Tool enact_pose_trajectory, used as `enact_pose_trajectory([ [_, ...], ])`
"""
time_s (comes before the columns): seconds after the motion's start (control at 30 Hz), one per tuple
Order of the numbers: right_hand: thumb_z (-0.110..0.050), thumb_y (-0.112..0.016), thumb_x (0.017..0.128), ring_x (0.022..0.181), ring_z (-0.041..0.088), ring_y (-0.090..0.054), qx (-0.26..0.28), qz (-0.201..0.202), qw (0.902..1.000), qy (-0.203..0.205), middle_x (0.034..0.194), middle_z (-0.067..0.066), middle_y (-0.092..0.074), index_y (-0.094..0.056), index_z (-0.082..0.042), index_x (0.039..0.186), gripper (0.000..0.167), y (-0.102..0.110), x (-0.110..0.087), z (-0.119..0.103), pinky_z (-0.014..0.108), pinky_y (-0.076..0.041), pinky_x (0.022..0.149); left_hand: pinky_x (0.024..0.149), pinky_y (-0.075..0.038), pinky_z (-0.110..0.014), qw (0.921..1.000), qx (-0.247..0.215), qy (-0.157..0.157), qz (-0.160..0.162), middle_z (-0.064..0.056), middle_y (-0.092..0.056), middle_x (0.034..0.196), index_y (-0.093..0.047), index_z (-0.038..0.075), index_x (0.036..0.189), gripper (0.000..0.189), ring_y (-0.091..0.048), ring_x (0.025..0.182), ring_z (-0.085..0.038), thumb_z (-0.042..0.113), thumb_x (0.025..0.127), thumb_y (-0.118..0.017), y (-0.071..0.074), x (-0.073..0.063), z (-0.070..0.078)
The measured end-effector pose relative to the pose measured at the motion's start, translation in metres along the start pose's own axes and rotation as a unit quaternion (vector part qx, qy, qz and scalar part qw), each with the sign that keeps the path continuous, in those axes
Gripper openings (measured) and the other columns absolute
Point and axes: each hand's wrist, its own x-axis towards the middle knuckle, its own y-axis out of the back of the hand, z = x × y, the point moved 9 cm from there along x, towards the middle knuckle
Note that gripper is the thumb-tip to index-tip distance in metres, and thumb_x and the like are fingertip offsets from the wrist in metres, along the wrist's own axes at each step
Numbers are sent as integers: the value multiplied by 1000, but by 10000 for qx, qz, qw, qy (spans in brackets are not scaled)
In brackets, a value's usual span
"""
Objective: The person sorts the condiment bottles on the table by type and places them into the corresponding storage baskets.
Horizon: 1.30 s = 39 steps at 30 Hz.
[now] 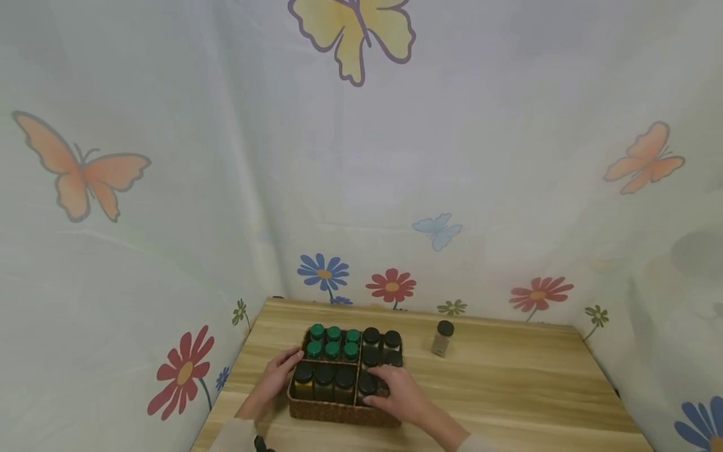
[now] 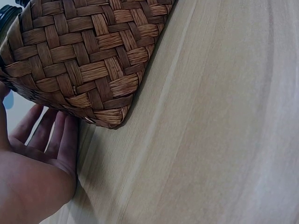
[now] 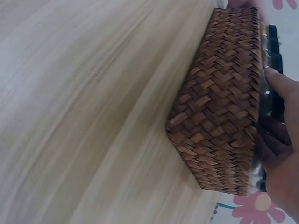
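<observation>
Butterfly and flower curtains close in a pale wooden tabletop [image 1: 508,376]. From the head view, a brown woven basket [image 1: 339,411] of dark-capped and green-capped jars [image 1: 333,342] sits between the hands: the left hand [image 1: 277,373] lies flat-fingered against its side, the right hand [image 1: 395,389] curls over a black-lidded jar [image 1: 367,384] at its near corner. A lone spice jar [image 1: 442,338] stands well beyond the right hand.

Left wrist: straight fingers [image 2: 51,135] beside the weave [image 2: 79,60]; contact is unclear.

Right wrist: fingers [image 3: 282,86] reach over the rim, the jars largely hidden.
</observation>
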Motion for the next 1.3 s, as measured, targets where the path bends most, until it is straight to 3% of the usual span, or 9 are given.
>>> enact_pose_trajectory([
  [0.23,-39,-75,100,119,21,-68,412,-447,9978,253,130,10,-72,-69,-3,135,51,14,-4,-7,40,-59,95,118,-38,-61,10000,56,-56,17,-26,-46,160,-49,5,157,95,-40,150,-46,71,91,-69,1,-1,-5],
  [0.33,-34,-74,102,115,25,-69,755,-433,9956,341,127,14,-72,-70,-1,133,45,30,-6,-7,45,-60,93,117,-40,-61,9999,22,-147,-4,-27,-46,159,-49,3,156,94,-41,149,-46,68,92,-70,0,-2,-5],
  [0.47,-32,-74,102,113,35,-69,1016,-80,9941,360,125,18,-73,-70,0,131,43,66,-6,-8,51,-60,91,116,-42,-60,9998,-25,-196,-25,-27,-46,159,-49,3,157,91,-42,149,-46,66,94,-69,-2,-3,-3],
  [0.6,-35,-74,102,114,36,-70,876,440,9949,233,125,13,-74,-72,-5,130,42,105,-7,-2,46,-61,91,117,-42,-59,9998,-60,-191,-6,-26,-47,159,-50,4,156,90,-42,149,-45,66,94,-69,0,-2,-3],
  [0.77,-28,-78,99,115,31,-70,751,1125,9908,-27,125,11,-75,-72,-6,131,39,138,-4,23,52,-59,95,117,-40,-60,9999,-20,-104,-1,-26,-46,160,-49,4,156,95,-41,149,-46,70,91,-69,1,-1,-4],
  [0.97,-23,-80,98,118,37,-67,350,1735,9834,-393,127,18,-72,-69,0,133,43,160,-3,58,57,-56,98,117,-40,-60,9999,-75,-144,-26,-26,-46,160,-48,3,157,93,-40,149,-46,68,93,-69,0,-2,0],
  [1.3,-23,-77,100,133,48,-57,43,1688,9794,-1108,139,29,-63,-60,8,141,55,158,-16,113,64,-45,110,117,-41,-58,9995,-165,-283,-46,-25,-50,158,-51,3,155,85,-42,149,-45,61,96,-71,-1,0,-1],
])
